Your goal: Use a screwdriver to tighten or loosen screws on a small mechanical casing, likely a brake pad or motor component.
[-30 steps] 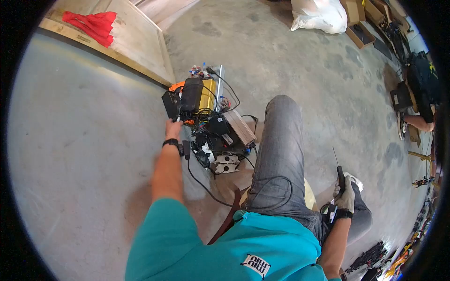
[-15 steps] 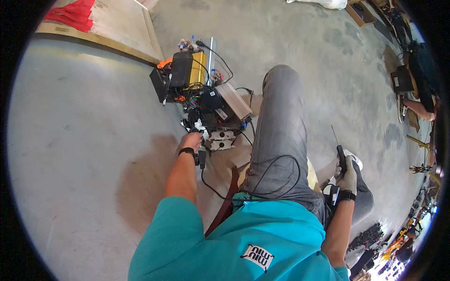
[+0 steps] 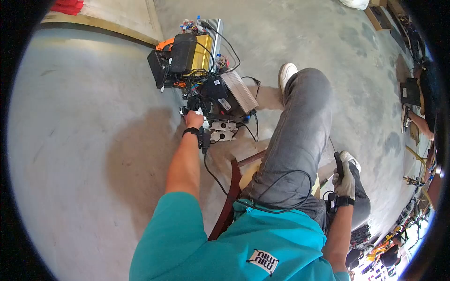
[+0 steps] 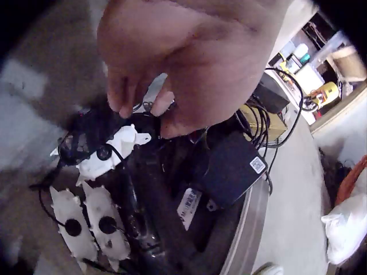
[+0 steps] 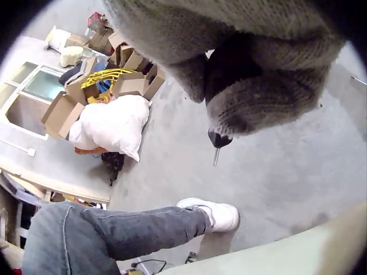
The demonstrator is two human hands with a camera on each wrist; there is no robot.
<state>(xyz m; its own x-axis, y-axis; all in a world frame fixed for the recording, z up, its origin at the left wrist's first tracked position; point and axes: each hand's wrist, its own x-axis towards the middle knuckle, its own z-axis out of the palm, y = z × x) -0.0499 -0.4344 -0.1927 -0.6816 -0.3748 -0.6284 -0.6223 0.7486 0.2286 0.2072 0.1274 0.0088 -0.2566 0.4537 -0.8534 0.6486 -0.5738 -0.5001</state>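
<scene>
My bare left hand reaches down over the near end of a heap of electronics on the floor. In the left wrist view its fingers curl over dark parts beside a white plastic piece; I cannot tell whether they pinch something. Two more white plastic pieces with round black discs lie close by. Further along the heap sits a black box with a square code label. Out to the right, my gloved right hand grips a screwdriver by its black handle, thin shaft pointing away.
Behind the heap's black units stand a gold metal case and a finned silver case. A wooden-edged board borders the back left. A loose black cable runs across my lap. Another person's leg shows at far right.
My left hand has moved from beside the black box at the heap's left to the parts at its near end. My knee has swung right, uncovering a white shoe. The right hand still holds the screwdriver.
</scene>
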